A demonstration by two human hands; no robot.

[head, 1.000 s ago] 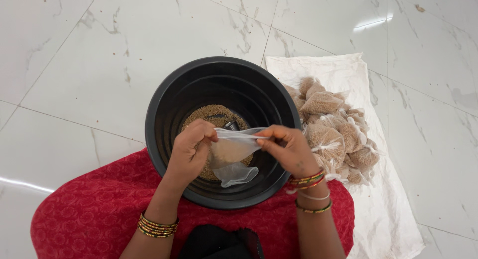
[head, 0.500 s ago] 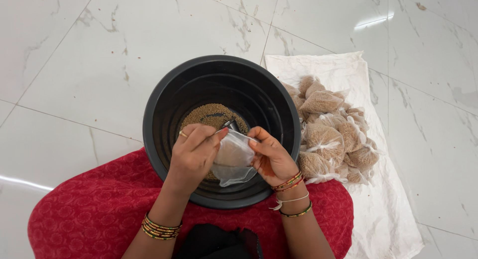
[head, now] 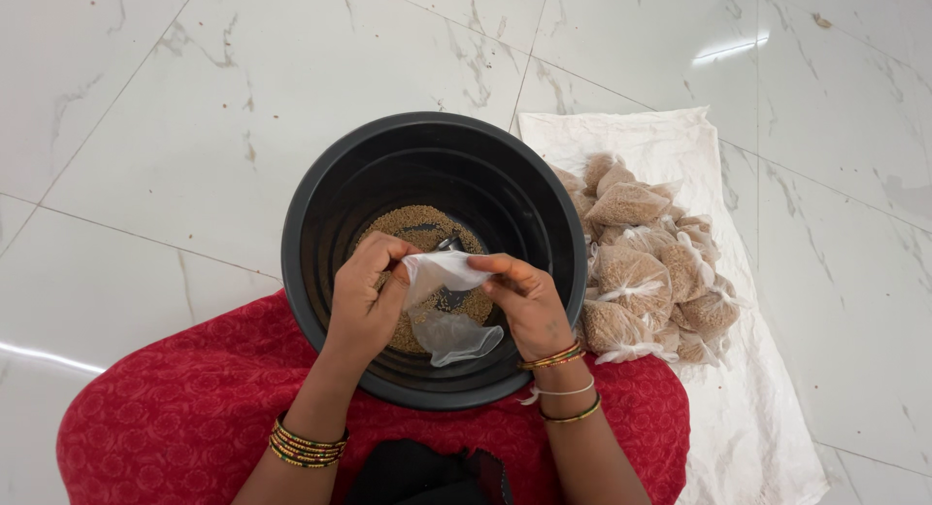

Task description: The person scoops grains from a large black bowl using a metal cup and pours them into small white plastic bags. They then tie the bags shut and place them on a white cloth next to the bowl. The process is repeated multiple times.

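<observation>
Your left hand [head: 364,296] and right hand [head: 524,296] pinch an empty clear plastic bag [head: 445,306] by its mouth, fingers closed on it, above the grain [head: 413,228] in the black tub [head: 320,204]; tied filled bags [head: 646,272] lie beside.

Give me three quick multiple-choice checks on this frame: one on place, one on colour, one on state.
1. Where do the tied grain packets lie?
A. inside the tub
B. on the white cloth beside the tub
C. on the red garment

2. What colour is the tub?
A. black
B. blue
C. white

3. The clear bag in both hands is:
A. full and tied
B. empty, held over the tub
C. lying on the floor

Answers: 1 B, packets piled on cloth; 2 A, dark walls; 3 B, left hand and right hand pinch its limp top.
</observation>
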